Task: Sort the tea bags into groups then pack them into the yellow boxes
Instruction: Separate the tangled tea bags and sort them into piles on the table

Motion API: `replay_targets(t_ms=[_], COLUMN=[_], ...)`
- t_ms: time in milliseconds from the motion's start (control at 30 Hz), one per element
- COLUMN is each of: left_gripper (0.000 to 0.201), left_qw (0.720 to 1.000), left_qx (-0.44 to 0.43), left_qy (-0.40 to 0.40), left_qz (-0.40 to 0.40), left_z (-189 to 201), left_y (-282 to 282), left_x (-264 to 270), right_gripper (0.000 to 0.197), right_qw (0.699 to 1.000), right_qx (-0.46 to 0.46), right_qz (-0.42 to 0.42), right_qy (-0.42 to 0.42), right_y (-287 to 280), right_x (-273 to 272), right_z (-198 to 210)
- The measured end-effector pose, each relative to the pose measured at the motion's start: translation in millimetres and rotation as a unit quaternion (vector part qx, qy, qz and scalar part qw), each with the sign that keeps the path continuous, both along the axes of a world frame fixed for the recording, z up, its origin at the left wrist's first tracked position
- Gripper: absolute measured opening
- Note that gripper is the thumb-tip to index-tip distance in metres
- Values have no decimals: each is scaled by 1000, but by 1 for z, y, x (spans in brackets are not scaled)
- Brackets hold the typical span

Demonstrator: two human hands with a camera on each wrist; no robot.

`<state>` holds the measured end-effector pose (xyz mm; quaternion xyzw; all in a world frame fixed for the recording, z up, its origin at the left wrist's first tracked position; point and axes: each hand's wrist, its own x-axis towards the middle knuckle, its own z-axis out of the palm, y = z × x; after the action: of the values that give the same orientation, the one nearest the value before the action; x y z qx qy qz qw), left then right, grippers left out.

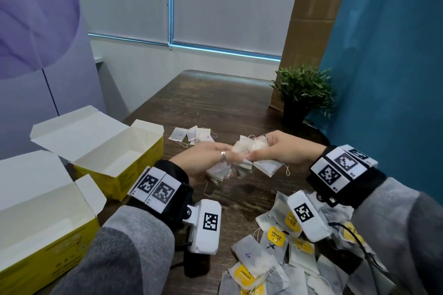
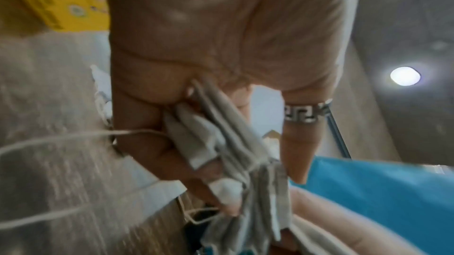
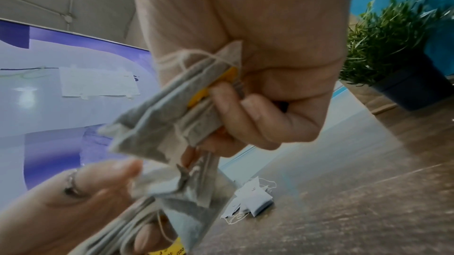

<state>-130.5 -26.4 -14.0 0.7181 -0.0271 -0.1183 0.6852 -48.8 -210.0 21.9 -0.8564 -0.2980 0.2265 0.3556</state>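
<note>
Above the middle of the wooden table (image 1: 235, 103) my two hands meet, each holding tea bags. My left hand (image 1: 203, 159) grips a stack of grey tea bags (image 2: 221, 142) between curled fingers and palm. My right hand (image 1: 280, 148) clutches another bunch of tea bags (image 3: 172, 107) with yellow tags showing. A small sorted group of white tea bags (image 1: 191, 135) lies on the table beyond the hands. A loose pile of tea bags with yellow tags (image 1: 287, 254) lies near me at the right. Two open yellow boxes (image 1: 134, 163) (image 1: 48, 254) stand at the left, the far one empty, the near one's inside only partly seen.
A potted green plant (image 1: 302, 93) stands at the table's far right. A blue wall (image 1: 395, 79) borders the right side, a purple panel (image 1: 36, 31) the left. Bare wood shows on the far half of the table.
</note>
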Motion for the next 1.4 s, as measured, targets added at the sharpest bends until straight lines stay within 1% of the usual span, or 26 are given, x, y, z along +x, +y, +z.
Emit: replay_targets(t_ms=[33, 67, 133, 200, 267, 333, 433, 500, 533, 567, 600, 667, 733, 767, 800, 833, 867, 900, 933, 1033, 1067, 1133, 1200, 1267, 1300, 1400], left_gripper=[12, 6, 4, 9, 17, 17, 20, 20, 22, 24, 25, 34, 39, 39, 39, 39, 40, 40, 39, 40, 43, 46, 43, 41, 40, 39], left_qw=[999, 999, 999, 994, 989, 985, 983, 979, 975, 972, 968, 933, 900, 873, 828, 787, 772, 769, 776, 816, 820, 815, 801, 787, 788, 811], left_qx=[29, 34, -16, -89, -117, -134, -119, -94, -81, -43, 28, 197, 299, 398, 513, 590, 614, 616, 599, 526, 514, 529, 565, 596, 600, 577], left_qy=[-19, -25, -14, 9, 31, 44, 54, 79, 96, 103, 92, 65, 85, 87, 57, 39, 39, 52, 63, 49, 42, 38, 40, 19, 6, -33], left_qz=[16, 30, 38, 57, 90, 96, 131, 162, 183, 205, 231, 295, 307, 269, 217, 174, 160, 164, 186, 236, 247, 233, 195, 156, 137, 95], left_z=[-1, -1, -2, -1, 2, 9, 19, 23, 24, 25, 24, 20, 20, 23, 24, 27, 26, 22, 19, 11, 12, 15, 23, 30, 33, 45], left_y=[-1, -2, -3, -4, -7, -8, 1, 9, 13, 17, 23, 34, 33, 32, 30, 29, 31, 34, 38, 41, 41, 40, 33, 27, 22, 0], left_x=[0, 0, 1, 2, 6, 13, 36, 52, 61, 70, 80, 103, 113, 114, 115, 116, 121, 124, 125, 131, 131, 128, 118, 108, 100, 69], right_gripper=[12, 13, 15, 17, 22, 26, 29, 22, 17, 13, 11, 4, 6, 12, 17, 16, 10, 8, 16, 27, 28, 33, 39, 38, 39, 47], right_qw=[1000, 1000, 1000, 997, 991, 986, 979, 978, 977, 974, 969, 962, 955, 950, 948, 946, 942, 935, 929, 915, 911, 903, 896, 908, 920, 963], right_qx=[-8, -13, 6, 46, 58, 57, 54, 42, 56, 80, 100, 116, 105, 96, 69, 27, -34, -84, -123, -202, -218, -243, -252, -234, -215, -125], right_qz=[1, 1, -19, -60, -108, -146, -191, -200, -205, -211, -218, -233, -268, -291, -310, -322, -327, -327, -328, -330, -330, -317, -303, -272, -254, -207], right_qy=[0, -2, -3, -16, -49, -64, -51, -29, -2, 32, 60, 80, 70, 58, 26, -17, -68, -107, -121, -113, -119, -163, -207, -215, -205, -115], right_y=[0, -1, -5, -12, -22, -32, -47, -56, -61, -65, -69, -76, -84, -86, -90, -93, -97, -100, -104, -111, -112, -111, -110, -105, -101, -87], right_x=[-1, -2, -2, 3, 12, 20, 39, 50, 56, 61, 66, 72, 81, 86, 91, 97, 103, 108, 114, 123, 122, 116, 105, 90, 82, 47], right_z=[1, 1, 3, 8, 13, 16, 16, 13, 12, 10, 8, 3, -4, -9, -14, -17, -19, -20, -21, -24, -24, -21, -13, -1, 4, 12])
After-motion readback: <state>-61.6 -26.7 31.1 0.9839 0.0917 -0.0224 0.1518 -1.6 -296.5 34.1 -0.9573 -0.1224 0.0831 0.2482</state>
